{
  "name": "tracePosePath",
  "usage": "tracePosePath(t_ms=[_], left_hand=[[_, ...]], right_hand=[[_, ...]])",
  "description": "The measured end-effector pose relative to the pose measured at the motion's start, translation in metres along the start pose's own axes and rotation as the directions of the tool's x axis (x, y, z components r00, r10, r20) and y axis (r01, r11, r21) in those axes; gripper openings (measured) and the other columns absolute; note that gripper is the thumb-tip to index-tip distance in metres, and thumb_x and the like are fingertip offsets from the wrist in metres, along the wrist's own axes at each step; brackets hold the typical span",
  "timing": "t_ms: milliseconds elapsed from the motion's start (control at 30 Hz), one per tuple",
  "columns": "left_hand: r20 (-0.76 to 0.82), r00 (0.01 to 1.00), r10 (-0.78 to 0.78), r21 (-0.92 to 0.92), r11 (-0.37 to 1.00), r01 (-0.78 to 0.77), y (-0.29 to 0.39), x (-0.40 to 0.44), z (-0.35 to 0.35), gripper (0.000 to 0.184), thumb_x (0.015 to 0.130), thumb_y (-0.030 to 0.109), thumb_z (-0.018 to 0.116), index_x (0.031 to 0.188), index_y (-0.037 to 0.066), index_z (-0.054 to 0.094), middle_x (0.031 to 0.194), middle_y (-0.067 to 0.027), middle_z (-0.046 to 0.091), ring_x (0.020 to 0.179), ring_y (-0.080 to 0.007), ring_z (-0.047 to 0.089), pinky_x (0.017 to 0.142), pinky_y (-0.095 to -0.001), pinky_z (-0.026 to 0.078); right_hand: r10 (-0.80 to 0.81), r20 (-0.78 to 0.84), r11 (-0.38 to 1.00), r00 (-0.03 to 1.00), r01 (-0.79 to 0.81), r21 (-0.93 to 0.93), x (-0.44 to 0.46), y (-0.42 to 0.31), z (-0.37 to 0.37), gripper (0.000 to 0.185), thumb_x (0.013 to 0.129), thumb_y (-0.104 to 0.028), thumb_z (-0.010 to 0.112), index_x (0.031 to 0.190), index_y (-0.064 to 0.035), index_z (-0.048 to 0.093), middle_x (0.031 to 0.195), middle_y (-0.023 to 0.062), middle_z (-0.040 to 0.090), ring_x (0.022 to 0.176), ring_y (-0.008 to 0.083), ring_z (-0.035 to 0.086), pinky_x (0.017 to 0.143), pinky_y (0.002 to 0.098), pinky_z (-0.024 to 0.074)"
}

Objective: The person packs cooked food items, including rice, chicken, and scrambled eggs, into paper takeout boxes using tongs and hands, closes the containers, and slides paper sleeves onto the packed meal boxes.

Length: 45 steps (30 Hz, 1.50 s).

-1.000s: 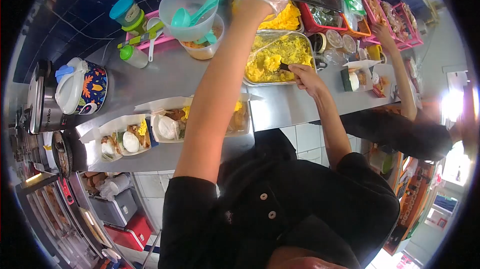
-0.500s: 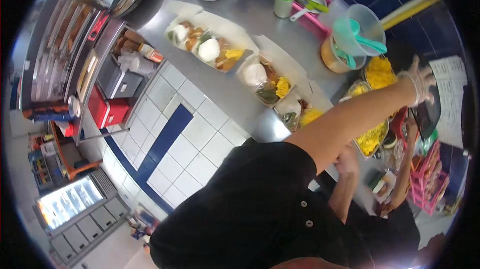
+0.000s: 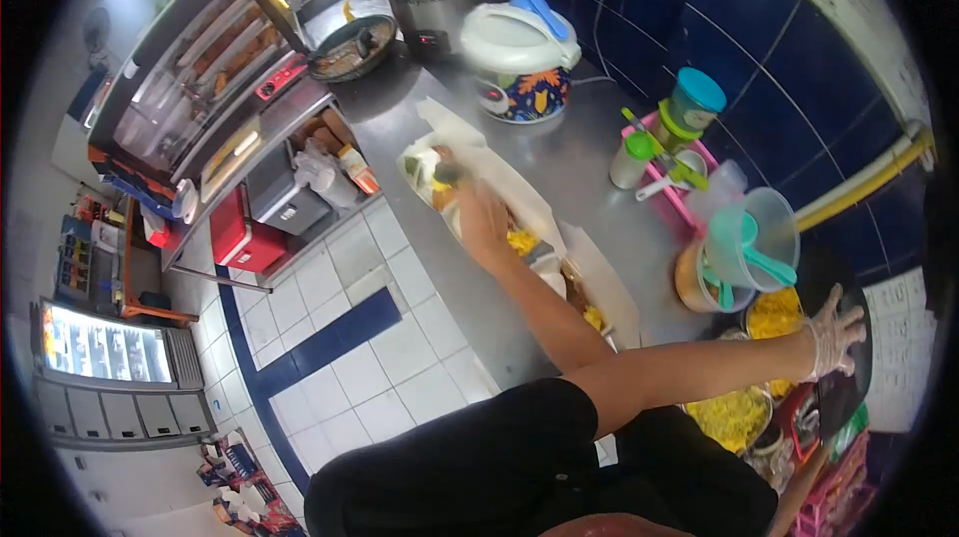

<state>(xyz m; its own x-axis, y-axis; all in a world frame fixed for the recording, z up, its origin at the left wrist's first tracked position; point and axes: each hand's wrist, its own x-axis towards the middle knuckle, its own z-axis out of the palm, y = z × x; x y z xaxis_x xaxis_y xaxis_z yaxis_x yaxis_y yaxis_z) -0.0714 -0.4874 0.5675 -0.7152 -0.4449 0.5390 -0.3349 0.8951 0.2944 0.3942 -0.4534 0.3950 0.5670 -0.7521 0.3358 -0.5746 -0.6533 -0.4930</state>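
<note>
My left hand (image 3: 837, 335), in a clear plastic glove, has its fingers spread beside a dark panel (image 3: 845, 377) at the right, near trays of yellow food (image 3: 732, 417). Under my left forearm, my bare right hand (image 3: 481, 225) reaches across to the open food boxes (image 3: 596, 272) on the steel counter. It is closed on a dark utensil, blurred, over the farthest box (image 3: 487, 149), with something yellow near the utensil's tip. White mounds and brown pieces show in the boxes. My hand and forearm hide part of them.
Behind the boxes stand a patterned pot (image 3: 527, 87), a steel cooker (image 3: 440, 2) and a pan (image 3: 352, 49). Clear tubs with turquoise spoons (image 3: 761, 237) and a pink basket (image 3: 671, 199) sit near the tiled wall. A co-worker's arm (image 3: 802, 485) shows at lower right.
The view has swung left. My right hand has moved from the yellow food tray to the farthest box with the utensil. My gloved left hand stays spread near the dark panel.
</note>
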Motion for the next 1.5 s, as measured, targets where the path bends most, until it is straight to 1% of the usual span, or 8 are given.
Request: tracePosePath(t_ms=[467, 567, 667, 833, 900, 967, 1367, 1500], left_hand=[[0.058, 0.996, 0.062, -0.085, 0.995, -0.057, 0.000, 0.000, 0.005, 0.045, 0.093, 0.036, 0.062, 0.137, 0.045, 0.058, 0.161, -0.0088, 0.032, 0.153, -0.0409, 0.013, 0.110, -0.0836, 0.006], [-0.017, 0.998, 0.068, -0.066, 0.995, -0.069, -0.001, -0.001, 0.007, 0.044, 0.089, 0.034, 0.066, 0.131, 0.045, 0.062, 0.159, -0.0079, 0.036, 0.153, -0.0399, 0.015, 0.111, -0.0819, 0.006], [-0.069, 0.996, 0.059, -0.095, 0.993, -0.065, 0.003, -0.009, 0.012, 0.040, 0.086, 0.033, 0.068, 0.124, 0.044, 0.067, 0.157, -0.0065, 0.038, 0.153, -0.0385, 0.017, 0.112, -0.0803, 0.007], [-0.238, 0.968, 0.078, -0.085, 0.991, -0.100, 0.011, -0.023, -0.014, 0.029, 0.083, 0.022, 0.067, 0.109, 0.033, 0.073, 0.142, -0.0082, 0.052, 0.140, -0.0352, 0.038, 0.109, -0.0768, 0.024], [-0.232, 0.967, 0.101, 0.040, 0.995, -0.094, 0.013, -0.021, -0.008, 0.034, 0.086, 0.021, 0.065, 0.116, 0.036, 0.070, 0.141, -0.0075, 0.052, 0.136, -0.0354, 0.041, 0.106, -0.0734, 0.030], [-0.124, 0.983, 0.137, 0.103, 0.987, -0.125, 0.016, -0.019, -0.007, 0.048, 0.081, 0.015, 0.069, 0.122, 0.040, 0.067, 0.144, -0.0077, 0.049, 0.138, -0.0369, 0.038, 0.106, -0.0714, 0.031], [0.141, 0.988, 0.058, 0.302, 0.948, -0.098, 0.038, -0.049, 0.000, 0.083, 0.075, 0.020, 0.077, 0.144, 0.053, 0.043, 0.158, -0.0027, 0.028, 0.147, -0.0378, 0.022, 0.113, -0.0686, 0.027], [0.216, 0.974, 0.068, 0.384, 0.911, -0.149, 0.044, -0.072, 0.007, 0.092, 0.078, 0.024, 0.079, 0.152, 0.051, 0.031, 0.160, -0.0052, 0.024, 0.148, -0.0387, 0.022, 0.114, -0.0669, 0.027]], right_hand=[[0.027, 0.134, 0.989, 0.991, -0.045, 0.139, 0.002, 0.012, 0.007, 0.045, 0.086, -0.012, 0.064, 0.130, -0.0040, 0.058, 0.117, 0.0205, 0.060, 0.093, 0.0358, 0.067, 0.072, 0.0452, 0.0580], [0.072, -0.199, 0.954, 0.977, -0.010, 0.300, -0.007, 0.007, -0.028, 0.032, 0.097, -0.014, 0.056, 0.126, -0.0041, 0.065, 0.101, 0.0221, 0.066, 0.090, 0.0248, 0.071, 0.063, 0.0393, 0.0555], [0.325, 0.221, 0.324, 0.919, -0.328, 0.888, -0.038, 0.008, -0.098, 0.029, 0.103, -0.025, 0.056, 0.124, -0.0068, 0.065, 0.080, 0.0046, 0.057, 0.064, 0.0129, 0.054, 0.049, 0.0282, 0.0395], [0.205, 0.493, -0.493, 0.846, -0.346, 0.798, -0.148, 0.038, -0.215, 0.017, 0.106, -0.030, 0.055, 0.106, -0.0138, 0.061, 0.070, -0.0073, 0.044, 0.052, 0.0030, 0.032, 0.043, 0.0222, 0.0222], [0.711, 0.689, -0.514, 0.141, -0.564, 0.646, -0.161, 0.039, -0.211, 0.018, 0.106, -0.030, 0.055, 0.098, -0.0144, 0.057, 0.068, -0.0077, 0.041, 0.051, 0.0033, 0.032, 0.043, 0.0220, 0.0216], [0.629, 0.556, -0.473, 0.543, -0.300, 0.828, -0.293, 0.041, -0.235, 0.019, 0.106, -0.030, 0.054, 0.095, -0.0154, 0.055, 0.066, -0.0085, 0.041, 0.050, 0.0032, 0.033, 0.042, 0.0213, 0.0222], [0.985, 0.008, -0.036, 0.175, 0.159, 0.987, -0.469, 0.128, -0.303, 0.026, 0.103, -0.037, 0.058, 0.101, -0.0129, 0.050, 0.068, -0.0020, 0.046, 0.048, 0.0072, 0.040, 0.040, 0.0243, 0.0324], [0.874, -0.418, 0.271, -0.248, -0.465, 0.843, -0.512, 0.170, -0.248, 0.052, 0.101, -0.048, 0.054, 0.129, -0.0053, 0.044, 0.092, 0.0111, 0.058, 0.061, 0.0182, 0.057, 0.052, 0.0301, 0.0498]])
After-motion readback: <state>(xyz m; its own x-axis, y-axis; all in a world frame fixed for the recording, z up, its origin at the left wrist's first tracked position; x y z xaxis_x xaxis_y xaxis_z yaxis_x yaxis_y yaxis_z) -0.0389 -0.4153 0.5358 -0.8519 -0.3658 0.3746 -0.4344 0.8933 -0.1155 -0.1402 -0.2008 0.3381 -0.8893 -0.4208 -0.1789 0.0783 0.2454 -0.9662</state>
